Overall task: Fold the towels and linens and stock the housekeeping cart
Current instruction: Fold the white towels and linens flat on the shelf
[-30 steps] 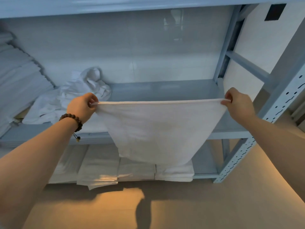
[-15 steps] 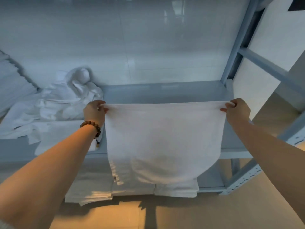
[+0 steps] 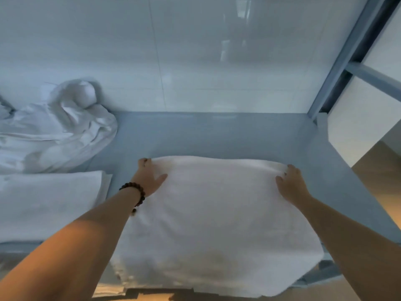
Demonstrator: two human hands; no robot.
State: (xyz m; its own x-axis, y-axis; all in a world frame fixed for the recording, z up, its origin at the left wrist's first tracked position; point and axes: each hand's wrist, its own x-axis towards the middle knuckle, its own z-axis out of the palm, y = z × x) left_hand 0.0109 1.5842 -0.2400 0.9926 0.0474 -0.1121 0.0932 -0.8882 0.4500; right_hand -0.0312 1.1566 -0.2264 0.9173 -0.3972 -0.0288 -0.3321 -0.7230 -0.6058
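A white towel (image 3: 217,213) lies spread flat on the grey-blue shelf (image 3: 217,135), its near part hanging over the shelf's front edge. My left hand (image 3: 148,178), with a bead bracelet at the wrist, holds the towel's far left corner, fingers curled at the edge and thumb lying on top. At the far right corner my right hand (image 3: 289,184) grips the cloth the same way. Both arms reach forward over the towel's sides.
A crumpled heap of white linen (image 3: 54,131) lies at the back left of the shelf. In front of it sits a folded white towel (image 3: 47,200). A metal upright (image 3: 338,68) rises at the right, and the glossy wall (image 3: 195,61) closes the back.
The towel hung in the air in front of the shelf, stretched between my hands. It now lies flat on the shelf, and my hands have moved forward and down with its corners.
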